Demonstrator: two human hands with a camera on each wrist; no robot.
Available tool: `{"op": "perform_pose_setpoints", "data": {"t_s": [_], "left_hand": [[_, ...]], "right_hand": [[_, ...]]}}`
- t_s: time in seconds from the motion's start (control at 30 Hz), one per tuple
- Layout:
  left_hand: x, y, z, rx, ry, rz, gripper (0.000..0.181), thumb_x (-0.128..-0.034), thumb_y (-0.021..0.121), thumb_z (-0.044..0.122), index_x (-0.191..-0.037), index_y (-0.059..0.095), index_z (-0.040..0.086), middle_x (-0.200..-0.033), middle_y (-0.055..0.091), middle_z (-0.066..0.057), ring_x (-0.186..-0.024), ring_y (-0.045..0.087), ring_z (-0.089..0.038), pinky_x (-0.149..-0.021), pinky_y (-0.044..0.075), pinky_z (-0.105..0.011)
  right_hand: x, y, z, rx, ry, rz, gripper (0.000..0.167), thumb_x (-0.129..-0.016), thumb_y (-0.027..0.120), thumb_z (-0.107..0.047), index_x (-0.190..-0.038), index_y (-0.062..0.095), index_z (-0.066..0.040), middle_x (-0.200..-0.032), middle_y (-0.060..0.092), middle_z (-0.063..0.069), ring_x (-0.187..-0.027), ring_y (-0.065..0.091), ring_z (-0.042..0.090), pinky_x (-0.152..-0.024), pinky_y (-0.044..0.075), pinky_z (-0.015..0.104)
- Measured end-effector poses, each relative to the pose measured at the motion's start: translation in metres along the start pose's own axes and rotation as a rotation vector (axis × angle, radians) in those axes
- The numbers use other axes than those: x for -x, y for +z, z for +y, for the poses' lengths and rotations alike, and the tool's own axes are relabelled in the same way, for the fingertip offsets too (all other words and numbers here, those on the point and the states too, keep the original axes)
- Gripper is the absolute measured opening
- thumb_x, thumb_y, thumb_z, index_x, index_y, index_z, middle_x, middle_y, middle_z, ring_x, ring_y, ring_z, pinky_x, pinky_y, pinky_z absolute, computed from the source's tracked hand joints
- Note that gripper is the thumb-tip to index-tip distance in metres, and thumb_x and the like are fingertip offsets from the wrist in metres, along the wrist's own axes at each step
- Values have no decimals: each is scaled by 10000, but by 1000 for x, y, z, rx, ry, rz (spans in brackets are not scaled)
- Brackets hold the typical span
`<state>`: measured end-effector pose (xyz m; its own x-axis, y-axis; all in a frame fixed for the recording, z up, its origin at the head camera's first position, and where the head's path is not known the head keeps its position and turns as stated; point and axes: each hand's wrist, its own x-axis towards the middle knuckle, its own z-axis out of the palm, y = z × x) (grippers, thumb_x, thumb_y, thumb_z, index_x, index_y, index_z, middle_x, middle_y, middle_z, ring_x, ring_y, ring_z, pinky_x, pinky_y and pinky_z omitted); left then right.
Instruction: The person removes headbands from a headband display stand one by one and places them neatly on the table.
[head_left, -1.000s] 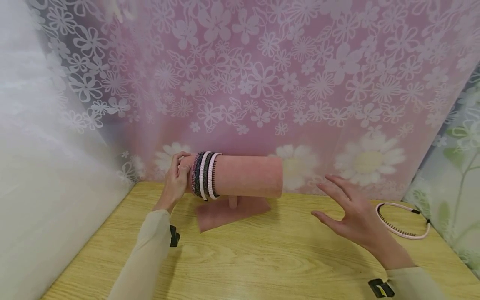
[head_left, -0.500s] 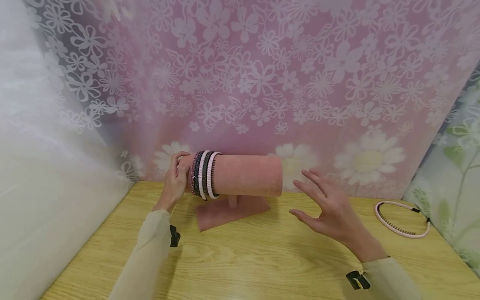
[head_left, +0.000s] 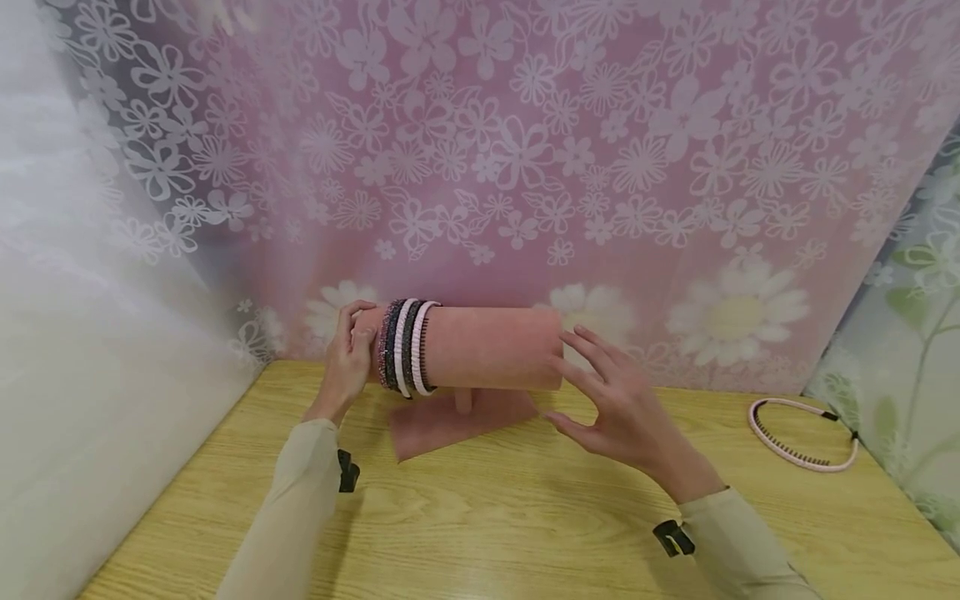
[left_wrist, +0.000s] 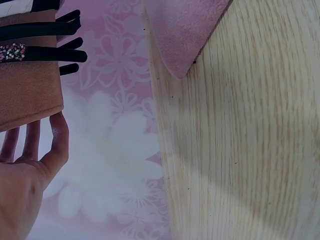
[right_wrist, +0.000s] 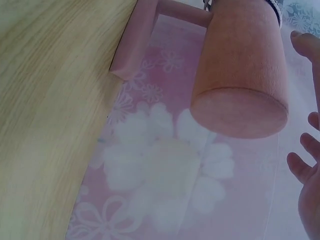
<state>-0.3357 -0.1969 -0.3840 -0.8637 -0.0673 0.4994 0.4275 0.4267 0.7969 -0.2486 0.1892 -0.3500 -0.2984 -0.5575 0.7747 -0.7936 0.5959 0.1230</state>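
A pink velvet headband display stand (head_left: 491, 348) stands on the table, its cylinder lying level on a short post. Several headbands (head_left: 405, 348) hug its left part side by side: glittery dark, white and pale pink. My left hand (head_left: 349, 362) grips the cylinder's left end, fingers bent against it in the left wrist view. Near the right end, my right hand (head_left: 618, 408) holds nothing, with thumb and fingers spread; whether a fingertip touches the cylinder I cannot tell. The right wrist view shows the bare round end face (right_wrist: 240, 112) of the cylinder beside those fingers.
A pale pink toothed headband (head_left: 802, 435) lies on the wooden table (head_left: 480, 525) at the right. A pink flowered curtain (head_left: 487, 167) hangs close behind the stand, with a white sheet (head_left: 105, 350) on the left and a floral sheet (head_left: 907, 375) on the right.
My right hand has moved left, from near the loose headband to the cylinder's right end, fingers still spread. The left hand has kept its grip on the stand.
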Motion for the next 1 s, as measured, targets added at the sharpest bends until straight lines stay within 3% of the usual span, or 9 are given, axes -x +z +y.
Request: {"op": "perform_pose_setpoints", "data": {"t_s": [0.07,0.3,0.47,0.67,1.0], "left_hand": [[0,0,0,0,0,1,388,-1087,358,303,-1453,450,213,-1418,609,-139,-1113,635,-368,-952,462,-508],[-1,1,0,-18,21,15,377,-1084,361,300,-1443,460,239,-1409,617,-122,-1100,639,-355,-939,466,-500],[0,0,0,-26,21,16,383,-1081,353,305,-1443,461,237,-1414,615,-128,-1097,642,-360,-937,467,-509],[-2,1,1,-11,18,20,379,-1072,375,281,-1435,472,237,-1395,623,-140,-1100,640,-363,-941,464,-498],[0,1,0,7,-3,16,376,-1075,376,279,-1438,472,252,-1416,613,-142,-1125,635,-368,-964,460,-509]], "right_hand": [[-4,2,0,11,-5,-20,639,-986,518,-585,-1332,660,-68,-1431,576,240,-1375,499,454,-1034,459,633],[-18,16,-1,11,-69,3,555,-939,693,-474,-1298,674,-51,-1391,602,251,-1345,516,481,-1057,460,609],[-27,27,-7,1,-101,10,527,-953,683,-472,-1289,679,-67,-1360,619,231,-1343,517,466,-1042,466,612],[-39,36,-10,-9,-134,-5,546,-831,829,-377,-1265,690,-74,-1356,616,228,-1343,520,439,-1072,451,590],[-56,59,-8,12,-199,14,542,-810,825,-373,-1240,691,-72,-1346,626,232,-1312,551,424,-1094,444,559]]}}
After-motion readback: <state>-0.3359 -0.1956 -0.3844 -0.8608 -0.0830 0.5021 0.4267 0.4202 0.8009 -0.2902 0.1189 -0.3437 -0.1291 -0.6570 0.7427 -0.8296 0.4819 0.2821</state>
